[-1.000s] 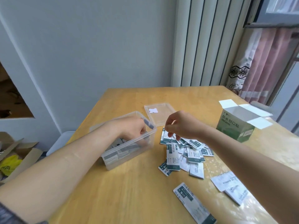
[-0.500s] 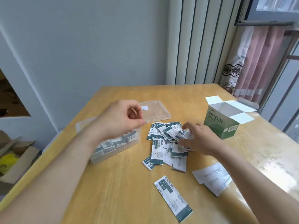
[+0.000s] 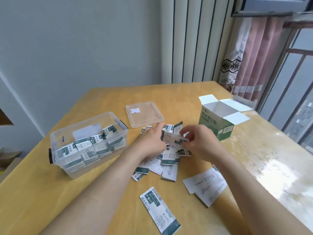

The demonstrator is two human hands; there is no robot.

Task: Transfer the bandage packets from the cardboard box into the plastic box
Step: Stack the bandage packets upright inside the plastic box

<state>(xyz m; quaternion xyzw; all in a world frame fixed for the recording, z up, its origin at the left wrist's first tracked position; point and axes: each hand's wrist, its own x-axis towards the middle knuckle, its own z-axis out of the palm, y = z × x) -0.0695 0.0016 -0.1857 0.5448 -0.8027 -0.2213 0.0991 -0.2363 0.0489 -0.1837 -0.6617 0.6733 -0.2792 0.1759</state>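
The right hand [image 3: 198,143] pinches a bandage packet [image 3: 174,139] above the loose pile [image 3: 166,162] at the table's [image 3: 101,200] middle, the left hand's [image 3: 150,141] straight fingers touching it; best square it between both, then carry it left into the plastic box [image 3: 55,135].

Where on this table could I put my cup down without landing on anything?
The wooden table is bare along its far edge, behind the clear plastic lid and the green cardboard box, and near-left, in front of the clear plastic box. The middle is crowded: the pile of green-and-white bandage packets, left hand, right hand, white leaflets.
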